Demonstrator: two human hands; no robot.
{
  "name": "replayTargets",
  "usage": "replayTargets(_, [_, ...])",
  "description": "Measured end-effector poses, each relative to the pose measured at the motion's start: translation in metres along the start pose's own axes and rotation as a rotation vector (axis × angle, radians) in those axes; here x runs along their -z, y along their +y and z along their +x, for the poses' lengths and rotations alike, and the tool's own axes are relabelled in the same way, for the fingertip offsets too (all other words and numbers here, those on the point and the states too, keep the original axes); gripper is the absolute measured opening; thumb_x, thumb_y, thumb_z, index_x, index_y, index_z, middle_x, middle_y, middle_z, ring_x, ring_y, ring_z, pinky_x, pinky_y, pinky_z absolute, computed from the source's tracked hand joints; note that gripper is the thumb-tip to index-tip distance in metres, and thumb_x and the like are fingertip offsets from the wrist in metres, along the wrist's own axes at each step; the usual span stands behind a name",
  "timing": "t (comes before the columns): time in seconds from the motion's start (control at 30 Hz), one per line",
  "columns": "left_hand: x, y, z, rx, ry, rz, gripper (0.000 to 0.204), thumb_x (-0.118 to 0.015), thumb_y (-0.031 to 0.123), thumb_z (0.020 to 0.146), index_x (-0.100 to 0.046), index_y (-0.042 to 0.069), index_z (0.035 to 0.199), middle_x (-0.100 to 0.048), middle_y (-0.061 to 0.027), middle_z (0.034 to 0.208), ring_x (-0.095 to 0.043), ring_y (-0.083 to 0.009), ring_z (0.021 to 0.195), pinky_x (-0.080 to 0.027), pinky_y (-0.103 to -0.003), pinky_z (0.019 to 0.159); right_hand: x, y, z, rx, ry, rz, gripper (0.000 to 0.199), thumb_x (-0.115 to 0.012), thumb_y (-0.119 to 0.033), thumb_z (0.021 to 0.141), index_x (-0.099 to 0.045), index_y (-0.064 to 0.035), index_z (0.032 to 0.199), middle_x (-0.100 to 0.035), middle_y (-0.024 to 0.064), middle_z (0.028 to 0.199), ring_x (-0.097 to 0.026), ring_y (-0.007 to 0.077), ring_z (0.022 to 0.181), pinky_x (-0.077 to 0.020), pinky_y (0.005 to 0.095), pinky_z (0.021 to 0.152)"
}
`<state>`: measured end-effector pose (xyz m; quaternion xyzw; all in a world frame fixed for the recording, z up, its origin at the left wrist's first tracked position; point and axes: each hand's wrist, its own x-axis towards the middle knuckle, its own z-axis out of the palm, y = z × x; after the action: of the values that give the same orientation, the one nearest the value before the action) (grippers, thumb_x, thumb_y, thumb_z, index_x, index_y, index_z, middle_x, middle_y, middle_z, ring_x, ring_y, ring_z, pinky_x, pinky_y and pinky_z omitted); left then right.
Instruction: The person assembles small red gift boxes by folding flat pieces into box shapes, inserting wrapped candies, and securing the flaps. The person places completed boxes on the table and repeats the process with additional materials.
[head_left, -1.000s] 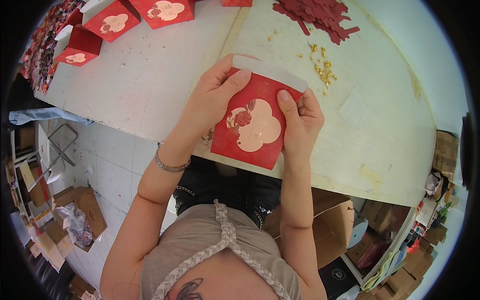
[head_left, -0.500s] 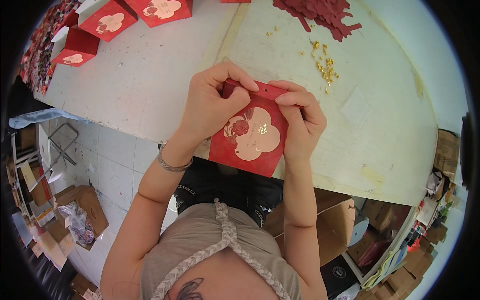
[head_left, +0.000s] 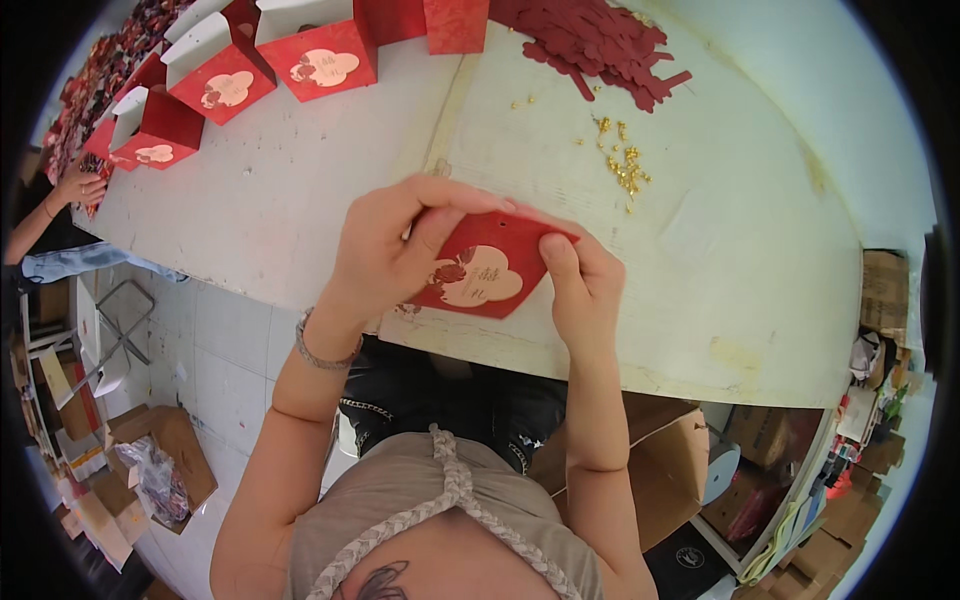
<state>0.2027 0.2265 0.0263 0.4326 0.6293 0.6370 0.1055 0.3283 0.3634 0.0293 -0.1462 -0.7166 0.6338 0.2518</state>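
Note:
Between my hands, just over the near edge of the table, is a red gift box (head_left: 500, 300) with a pink flower-shaped panel and a small hole near its top. My left hand (head_left: 385, 245) curls round its upper left side, fingers along the top edge. On the right side, my right hand (head_left: 583, 280) pinches the box, thumb on the front face and fingers behind it. The box's back is hidden. Past my hands lie small gold bells (head_left: 627, 172) in a loose cluster, and beyond them a heap of dark red cut-out pieces (head_left: 610, 50).
Several open red boxes (head_left: 325, 75) stand along the far left of the table (head_left: 290, 220). At the left, another person's hand (head_left: 85, 187) touches a pile of small wrapped items (head_left: 75, 120). An open cardboard box (head_left: 650, 465) sits beneath the table, right of my legs.
The gift box has tilted, its front looking shorter. Both hands have shifted left, and the left fingers have spread along the top edge. Another person's hand has appeared at the left.

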Motion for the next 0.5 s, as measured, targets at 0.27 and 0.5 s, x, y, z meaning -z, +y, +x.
replayTargets(0.27, [-0.041, 0.015, -0.007, 0.031, 0.148, 0.122, 0.039, -0.064, 0.004, 0.080, -0.056, 0.000, 0.118, -0.052, -0.0164, 0.127, -0.047, -0.0308, 0.120, -0.039, -0.036, 0.099, -0.025, 0.026, 0.009, 0.722, 0.330, -0.721, 0.033, -0.063, -0.003, 0.078, -0.061, 0.0030, 0.110, -0.066, 0.0160, 0.105, -0.067, 0.0304, 0.086, -0.0541, 0.0359, 0.072])
replayTargets(0.5, [-0.005, -0.004, 0.011, 0.340, 0.512, -0.026, 0.023, -0.062, -0.006, 0.079, -0.061, -0.002, 0.101, -0.065, -0.0118, 0.091, -0.064, -0.0191, 0.078, -0.050, -0.026, 0.072, -0.020, 0.031, 0.059, 0.816, -0.189, -0.381, 0.022, -0.061, -0.001, 0.074, -0.066, -0.0039, 0.096, -0.067, 0.0092, 0.091, -0.062, 0.0303, 0.094, -0.0512, 0.0390, 0.081])
